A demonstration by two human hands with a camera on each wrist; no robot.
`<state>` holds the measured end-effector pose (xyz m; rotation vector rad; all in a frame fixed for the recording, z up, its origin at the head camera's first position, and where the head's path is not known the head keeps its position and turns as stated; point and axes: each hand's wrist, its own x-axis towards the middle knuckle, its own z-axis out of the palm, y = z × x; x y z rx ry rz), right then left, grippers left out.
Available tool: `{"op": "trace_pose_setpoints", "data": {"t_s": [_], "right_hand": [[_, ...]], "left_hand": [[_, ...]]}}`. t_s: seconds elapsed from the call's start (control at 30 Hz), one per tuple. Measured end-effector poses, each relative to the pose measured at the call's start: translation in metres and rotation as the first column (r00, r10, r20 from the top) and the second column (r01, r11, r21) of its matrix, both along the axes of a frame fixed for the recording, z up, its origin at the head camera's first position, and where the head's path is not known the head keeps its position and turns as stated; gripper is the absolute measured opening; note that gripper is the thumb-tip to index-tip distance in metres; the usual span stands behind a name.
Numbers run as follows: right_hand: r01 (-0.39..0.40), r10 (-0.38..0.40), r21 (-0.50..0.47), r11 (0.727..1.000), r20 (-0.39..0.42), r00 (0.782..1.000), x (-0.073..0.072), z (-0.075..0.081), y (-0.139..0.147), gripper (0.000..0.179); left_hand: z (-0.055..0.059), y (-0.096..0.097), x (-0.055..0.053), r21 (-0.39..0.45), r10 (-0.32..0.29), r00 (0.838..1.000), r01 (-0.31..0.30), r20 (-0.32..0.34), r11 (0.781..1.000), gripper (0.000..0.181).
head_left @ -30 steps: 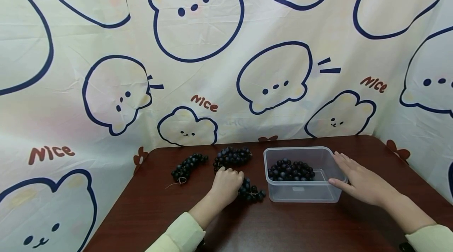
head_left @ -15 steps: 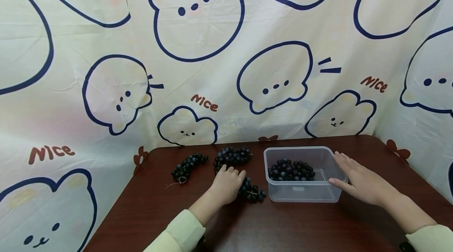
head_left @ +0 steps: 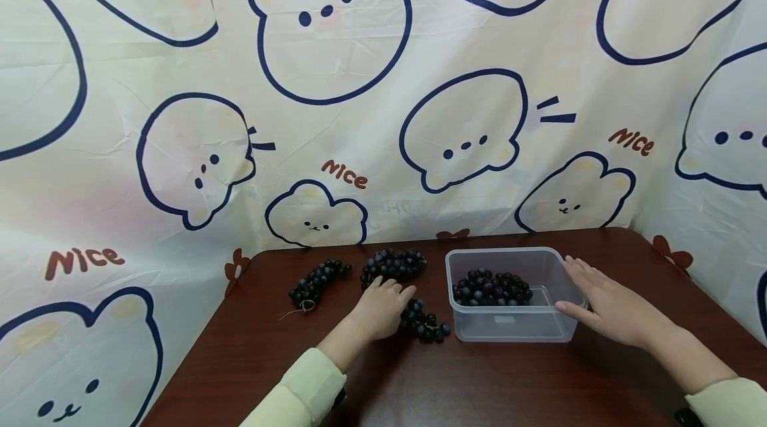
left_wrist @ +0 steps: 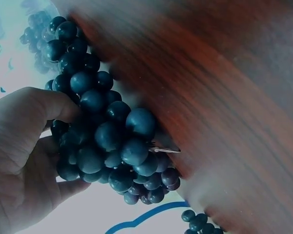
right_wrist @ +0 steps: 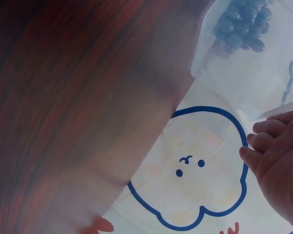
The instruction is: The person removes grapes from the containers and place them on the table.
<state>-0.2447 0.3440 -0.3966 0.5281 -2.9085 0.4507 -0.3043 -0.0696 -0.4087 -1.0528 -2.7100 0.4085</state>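
Observation:
My left hand (head_left: 379,310) is over the near bunch of grapes (head_left: 424,326) on the table. In the left wrist view, its thumb and curled fingers hold the dark bunch (left_wrist: 95,122) from both sides; a short stem sticks out. Part of the bunch is hidden under the hand in the head view. My right hand (head_left: 614,310) rests with straight fingers against the right side of a clear plastic container (head_left: 509,328). Inside the container, toward its left, lies another bunch of dark grapes (head_left: 493,288). The right wrist view shows the right fingertips (right_wrist: 251,153) by the container's rim.
Two more bunches lie behind the left hand: a back bunch (head_left: 395,262) and a left bunch (head_left: 320,280) with string at its near end. All stand on a brown wooden table (head_left: 479,384). A printed curtain (head_left: 383,114) hangs at the table's back and sides.
My left hand has shifted slightly back and its fingers have loosened a little on the near bunch. The right hand and the container have stayed in place.

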Motion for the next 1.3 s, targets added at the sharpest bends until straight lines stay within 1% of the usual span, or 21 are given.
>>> {"op": "trace_pose_setpoints", "data": {"t_s": [0.23, 0.47, 0.6, 0.73, 0.87, 1.1, 1.3], "right_hand": [[0.002, -0.002, 0.002, 1.000, -0.001, 1.000, -0.001, 0.001, 0.000, 0.089], [0.004, -0.004, -0.002, 1.000, 0.009, 1.000, 0.000, 0.000, 0.000, 0.089], [0.002, -0.002, -0.007, 1.000, 0.012, 1.000, 0.000, 0.000, 0.000, 0.089], [0.001, -0.001, -0.008, 1.000, 0.008, 1.000, 0.000, 0.001, 0.001, 0.089], [0.001, 0.000, -0.012, 1.000, 0.008, 1.000, 0.001, 0.001, 0.000, 0.089], [-0.006, 0.006, -0.008, 1.000, -0.001, 1.000, 0.001, 0.001, -0.001, 0.088], [-0.009, 0.009, -0.012, 1.000, -0.001, 1.000, 0.001, 0.001, -0.001, 0.088]], "left_hand": [[0.000, 0.000, -0.002, 0.006, -0.028, 0.999, 0.028, -0.039, 1.000, 0.049], [0.000, -0.001, 0.000, 0.003, -0.033, 0.999, 0.033, -0.025, 0.999, 0.050], [0.001, -0.001, 0.001, 0.002, -0.037, 0.999, 0.037, -0.030, 0.999, 0.050], [0.004, -0.002, 0.002, 0.000, -0.054, 0.996, 0.055, -0.068, 0.999, 0.048], [0.008, -0.002, 0.003, 0.004, -0.079, 0.990, 0.080, -0.116, 0.997, 0.047], [0.016, -0.001, 0.004, 0.059, -0.120, 0.976, 0.132, -0.179, 0.990, 0.044], [0.023, 0.001, 0.006, 0.084, -0.132, 0.965, 0.154, -0.225, 0.985, 0.043]]}}
